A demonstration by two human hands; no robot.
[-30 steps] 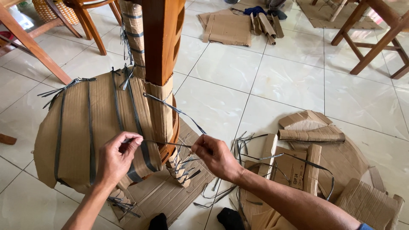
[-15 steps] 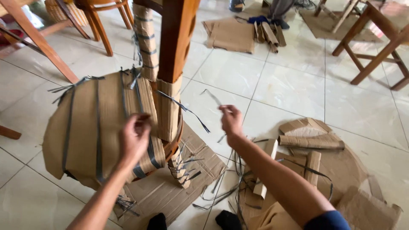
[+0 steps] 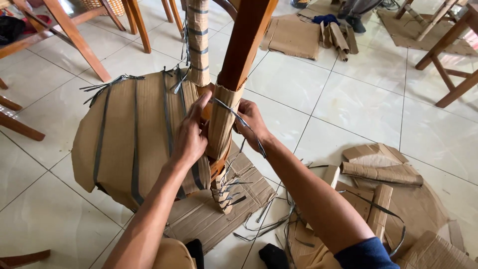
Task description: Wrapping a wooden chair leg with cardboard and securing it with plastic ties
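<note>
Both hands are closing around the brown corrugated cardboard sleeve wrapped on the lower part of the upright brown wooden chair leg. Left hand is pressing on the sleeve's near side, fingers curled against it, steadying the wrap. Right hand is gripping the far side where a dark grey plastic strap is crossing, apparently to work it loose. The cardboard-covered round seat is lying beside them, over the white tiled floor.

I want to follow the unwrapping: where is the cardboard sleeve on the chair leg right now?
In the head view, centre: the cardboard sleeve wraps the wooden leg, between the left hand and right hand.
</note>
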